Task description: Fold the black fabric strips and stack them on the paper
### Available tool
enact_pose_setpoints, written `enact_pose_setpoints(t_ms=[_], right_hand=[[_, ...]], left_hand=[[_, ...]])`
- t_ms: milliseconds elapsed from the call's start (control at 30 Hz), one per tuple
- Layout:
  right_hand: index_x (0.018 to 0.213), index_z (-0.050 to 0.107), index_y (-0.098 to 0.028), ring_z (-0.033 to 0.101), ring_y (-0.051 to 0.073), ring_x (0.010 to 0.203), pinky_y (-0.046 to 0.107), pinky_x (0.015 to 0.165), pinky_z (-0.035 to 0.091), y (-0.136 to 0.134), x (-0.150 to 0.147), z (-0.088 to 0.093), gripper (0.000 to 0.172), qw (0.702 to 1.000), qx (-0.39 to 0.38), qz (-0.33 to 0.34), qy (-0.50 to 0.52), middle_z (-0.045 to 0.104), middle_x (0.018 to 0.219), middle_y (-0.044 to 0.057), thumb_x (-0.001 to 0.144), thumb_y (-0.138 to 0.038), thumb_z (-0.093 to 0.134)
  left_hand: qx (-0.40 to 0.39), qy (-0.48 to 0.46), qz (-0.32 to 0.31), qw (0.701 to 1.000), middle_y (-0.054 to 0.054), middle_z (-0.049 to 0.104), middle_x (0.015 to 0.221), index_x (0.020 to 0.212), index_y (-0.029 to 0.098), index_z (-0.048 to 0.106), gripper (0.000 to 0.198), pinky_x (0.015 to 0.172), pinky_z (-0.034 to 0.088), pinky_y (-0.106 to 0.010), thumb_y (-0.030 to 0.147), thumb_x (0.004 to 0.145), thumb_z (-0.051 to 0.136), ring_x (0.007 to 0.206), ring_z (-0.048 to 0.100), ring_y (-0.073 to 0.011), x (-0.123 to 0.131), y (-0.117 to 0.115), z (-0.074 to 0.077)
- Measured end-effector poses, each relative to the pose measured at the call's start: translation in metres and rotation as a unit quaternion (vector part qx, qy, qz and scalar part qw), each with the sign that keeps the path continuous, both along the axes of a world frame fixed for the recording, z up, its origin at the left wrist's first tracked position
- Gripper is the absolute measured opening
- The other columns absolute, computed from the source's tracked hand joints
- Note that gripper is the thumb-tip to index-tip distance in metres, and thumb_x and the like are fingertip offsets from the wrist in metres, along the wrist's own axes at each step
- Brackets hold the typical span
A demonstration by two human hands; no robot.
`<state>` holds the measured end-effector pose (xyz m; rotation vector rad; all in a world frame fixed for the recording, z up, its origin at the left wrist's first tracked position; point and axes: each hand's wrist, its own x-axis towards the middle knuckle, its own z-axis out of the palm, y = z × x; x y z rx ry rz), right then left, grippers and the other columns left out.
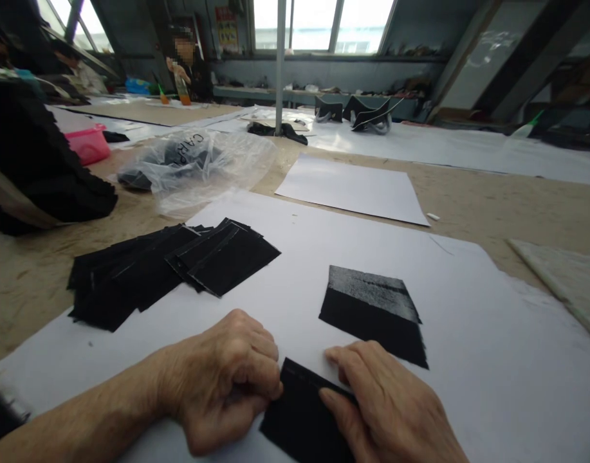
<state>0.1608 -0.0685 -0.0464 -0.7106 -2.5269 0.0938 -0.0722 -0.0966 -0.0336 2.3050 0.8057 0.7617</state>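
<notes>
A black fabric piece [304, 411] lies on the white sheet [468, 334] close in front of me. My left hand [231, 379] is curled, its thumb and forefinger closed at the piece's left edge. My right hand [386, 399] grips the far right edge, thumb on top and fingers beyond it. Just past my right hand is another black piece [372, 315], with a greyish, whitened band along its far half. To the left, several flat black pieces [169, 263] form a loose, overlapping pile.
Behind the pile sits a clear plastic bag [212, 164] with dark contents. A smaller white sheet [352, 186] lies farther back. A tall black stack [38, 154] and a pink basin [88, 143] stand at left. A pole [280, 71] rises mid-table; another person [191, 64] is across.
</notes>
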Motion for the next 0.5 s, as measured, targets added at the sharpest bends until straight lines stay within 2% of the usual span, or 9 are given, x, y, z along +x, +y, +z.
enact_pose_setpoints(t_ms=[67, 167, 233, 300, 367, 433, 500], right_hand=[[0.089, 0.049, -0.016, 0.047, 0.017, 0.067, 0.03, 0.058, 0.037, -0.003, 0.003, -0.003, 0.007, 1.0, -0.013, -0.014, -0.008, 0.051, 0.075, 0.004, 0.084, -0.014, 0.048], [0.077, 0.042, -0.02, 0.044, 0.016, 0.061, 0.028, 0.055, 0.031, -0.007, -0.004, -0.01, 0.011, 0.999, -0.007, -0.037, 0.023, 0.048, 0.07, 0.002, 0.08, -0.01, 0.043], [0.072, 0.037, -0.021, 0.042, 0.015, 0.056, 0.027, 0.052, 0.028, -0.008, -0.012, -0.016, 0.015, 0.995, 0.033, -0.06, 0.078, 0.046, 0.064, 0.0, 0.075, -0.007, 0.04], [0.069, 0.033, -0.021, 0.04, 0.013, 0.05, 0.026, 0.05, 0.026, -0.006, -0.019, -0.019, 0.018, 0.987, 0.089, -0.065, 0.113, 0.042, 0.058, -0.003, 0.07, -0.004, 0.038], [0.069, 0.033, -0.021, 0.038, 0.011, 0.046, 0.026, 0.049, 0.025, -0.003, -0.023, -0.021, 0.021, 0.982, 0.139, -0.067, 0.112, 0.04, 0.055, -0.005, 0.067, -0.001, 0.038], [0.068, 0.037, -0.02, 0.037, 0.011, 0.045, 0.026, 0.048, 0.024, -0.001, -0.026, -0.022, 0.021, 0.976, 0.177, -0.078, 0.1, 0.039, 0.054, -0.005, 0.067, 0.0, 0.038], [0.064, 0.037, -0.02, 0.035, 0.011, 0.044, 0.027, 0.048, 0.022, 0.001, -0.028, -0.021, 0.022, 0.969, 0.206, -0.093, 0.1, 0.039, 0.053, -0.004, 0.068, 0.001, 0.038]], left_hand=[[-0.003, -0.022, 0.048, 0.999, 0.001, 0.044, 0.059, 0.073, 0.017, 0.052, 0.007, 0.054, 0.034, -0.027, 0.013, 0.069, 0.047, 0.054, 0.043, -0.0119, 0.001, 0.001, 0.001], [0.01, -0.012, 0.132, 0.991, -0.004, 0.055, 0.082, 0.09, 0.017, 0.055, 0.013, 0.069, 0.039, -0.028, 0.022, 0.079, 0.057, 0.076, 0.051, -0.0155, 0.008, 0.002, 0.004], [0.025, 0.033, 0.127, 0.991, -0.004, 0.057, 0.093, 0.097, 0.019, 0.055, 0.016, 0.077, 0.039, -0.031, 0.026, 0.082, 0.057, 0.085, 0.052, -0.017, 0.015, 0.004, 0.002], [0.079, 0.058, 0.089, 0.991, -0.003, 0.059, 0.088, 0.091, 0.021, 0.057, 0.011, 0.072, 0.038, -0.03, 0.026, 0.089, 0.049, 0.078, 0.053, -0.0153, 0.02, 0.008, -0.004], [0.179, 0.038, 0.069, 0.981, -0.001, 0.057, 0.07, 0.077, 0.019, 0.057, 0.027, 0.059, 0.034, -0.029, 0.026, 0.093, 0.036, 0.062, 0.049, -0.0134, 0.025, 0.013, -0.016], [0.277, 0.019, 0.086, 0.957, 0.0, 0.049, 0.055, 0.065, 0.018, 0.052, 0.037, 0.051, 0.027, -0.029, 0.026, 0.094, 0.03, 0.051, 0.043, -0.0129, 0.028, 0.018, -0.028], [0.32, 0.035, 0.115, 0.94, 0.001, 0.043, 0.049, 0.058, 0.018, 0.045, 0.04, 0.048, 0.025, -0.029, 0.023, 0.094, 0.029, 0.046, 0.039, -0.0126, 0.03, 0.02, -0.036]])
